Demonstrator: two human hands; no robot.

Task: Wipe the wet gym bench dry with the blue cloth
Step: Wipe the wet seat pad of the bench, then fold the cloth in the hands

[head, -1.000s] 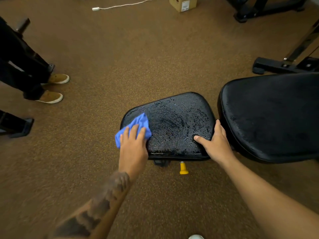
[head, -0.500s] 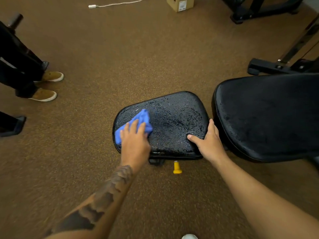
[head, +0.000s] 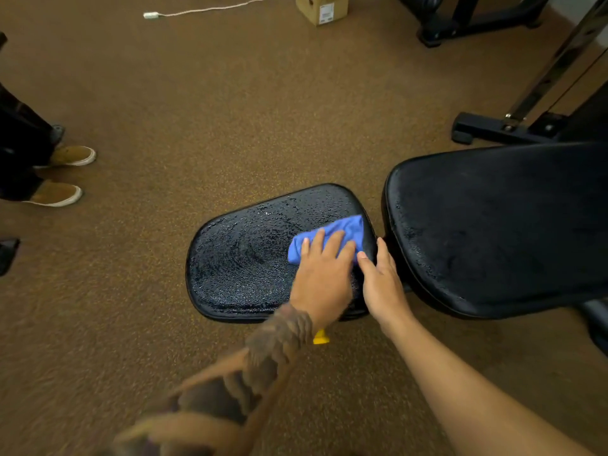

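The black seat pad [head: 243, 258] of the gym bench lies below me, beaded with water drops across its left and far parts. My left hand [head: 324, 274] presses the blue cloth [head: 342, 230] flat on the pad's right end, fingers spread over it. My right hand [head: 383, 281] grips the pad's right near edge, thumb on top, almost touching the left hand. The larger black back pad [head: 493, 225] stands just to the right, with a few drops along its left rim.
Brown speckled carpet lies all around. A person's legs and tan shoes [head: 70, 156] stand at the left edge. A yellow knob [head: 320, 337] shows under the seat. A cardboard box [head: 322, 8], a white cable [head: 214, 8] and black machine frames [head: 506, 126] sit farther back.
My left hand has swept the blue cloth from the seat pad's left end across to its right end. The right hand has kept its hold on the pad's right edge.
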